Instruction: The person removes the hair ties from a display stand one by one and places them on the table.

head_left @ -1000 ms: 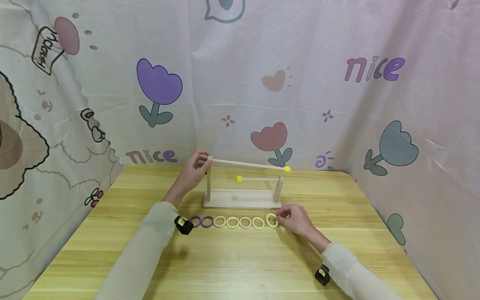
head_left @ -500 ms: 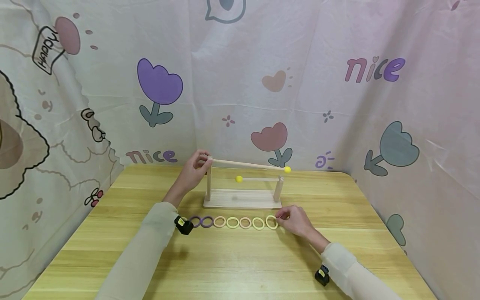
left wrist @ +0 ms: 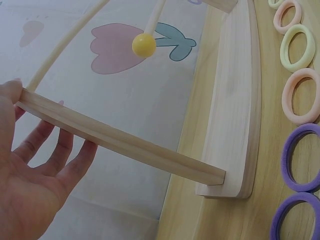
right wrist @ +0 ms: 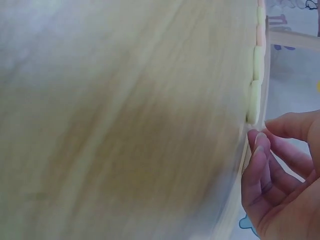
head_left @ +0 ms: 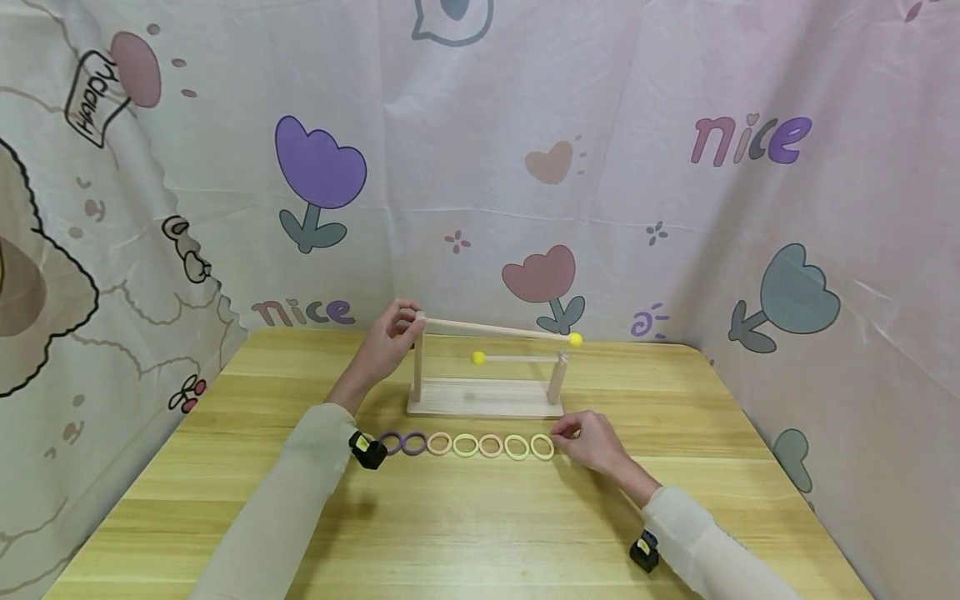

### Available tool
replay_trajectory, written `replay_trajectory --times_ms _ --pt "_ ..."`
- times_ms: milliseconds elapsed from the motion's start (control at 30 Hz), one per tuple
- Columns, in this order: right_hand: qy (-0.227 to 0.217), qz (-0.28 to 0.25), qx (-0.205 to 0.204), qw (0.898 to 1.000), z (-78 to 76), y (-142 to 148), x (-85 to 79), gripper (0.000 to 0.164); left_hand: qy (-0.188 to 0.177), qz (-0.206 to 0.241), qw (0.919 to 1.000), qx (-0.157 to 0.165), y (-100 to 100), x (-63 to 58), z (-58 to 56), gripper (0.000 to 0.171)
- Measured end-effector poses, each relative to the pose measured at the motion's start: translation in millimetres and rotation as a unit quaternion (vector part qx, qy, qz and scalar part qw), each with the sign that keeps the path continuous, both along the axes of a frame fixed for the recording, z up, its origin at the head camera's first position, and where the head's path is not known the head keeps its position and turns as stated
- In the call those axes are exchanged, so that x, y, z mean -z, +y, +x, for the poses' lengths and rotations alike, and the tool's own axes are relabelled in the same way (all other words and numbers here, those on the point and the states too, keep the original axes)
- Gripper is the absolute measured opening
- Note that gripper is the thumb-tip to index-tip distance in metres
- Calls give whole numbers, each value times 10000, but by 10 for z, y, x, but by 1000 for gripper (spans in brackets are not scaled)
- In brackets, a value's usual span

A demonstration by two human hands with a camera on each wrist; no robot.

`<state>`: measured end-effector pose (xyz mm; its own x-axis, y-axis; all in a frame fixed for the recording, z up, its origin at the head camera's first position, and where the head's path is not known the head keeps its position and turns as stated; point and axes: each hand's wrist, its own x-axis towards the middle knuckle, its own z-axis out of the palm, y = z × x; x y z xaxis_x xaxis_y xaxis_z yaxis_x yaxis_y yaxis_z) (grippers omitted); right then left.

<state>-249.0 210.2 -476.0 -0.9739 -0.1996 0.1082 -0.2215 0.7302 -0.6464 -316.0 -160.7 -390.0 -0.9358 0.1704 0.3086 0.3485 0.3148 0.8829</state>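
In the head view my left hand (head_left: 388, 337) holds the top of the taller post (left wrist: 120, 132) of a wooden rack (head_left: 486, 398), its fingers behind the post in the left wrist view. A long dowel with a yellow ball end (head_left: 575, 340) slopes right from that post; a shorter dowel with a yellow ball (head_left: 478, 358) points left from the shorter post (head_left: 557, 379). My right hand (head_left: 596, 442) is beside the rightmost pale yellow hair tie (head_left: 542, 447), which lies flat. In the right wrist view, thumb and forefinger stand slightly apart at its end (right wrist: 254, 102).
Hair ties lie in a row before the rack: purple ones (head_left: 414, 443) at left, then pink (head_left: 439, 443) and pale yellow (head_left: 465, 446). My left sleeve's wrist camera (head_left: 368, 450) overlaps the row's left end. A printed curtain (head_left: 450, 167) hangs behind the wooden table (head_left: 480, 525).
The rightmost yellow hair tie has come down from slightly tilted to flat, in line with the others, and my right fingers have let go of it. My left hand stays on the post.
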Motion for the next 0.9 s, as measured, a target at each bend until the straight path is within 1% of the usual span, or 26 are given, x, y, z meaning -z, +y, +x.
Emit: replay_trajectory --times_ms 167,433,533,667,800,900 --pt "0 -83 3 10000 -15 12 -35 6 52 -58 10000 -7 1 -5 2 36" --pt "125 -122 -180 9997 -23 19 -73 8 90 -32 10000 -19 0 9 -12 35" --pt "122 -146 -232 9996 -20 15 -86 9 99 -42 9999 -33 2 13 -12 35" --pt "88 -210 -286 9993 -10 20 -107 10 78 14 10000 27 1 9 -7 34" --pt "70 -270 -242 9993 -9 40 -139 11 36 80 9999 87 -1 3 -4 36" --pt "95 -282 -203 9994 -19 54 -167 11 25 26 10000 61 -7 0 -5 34"
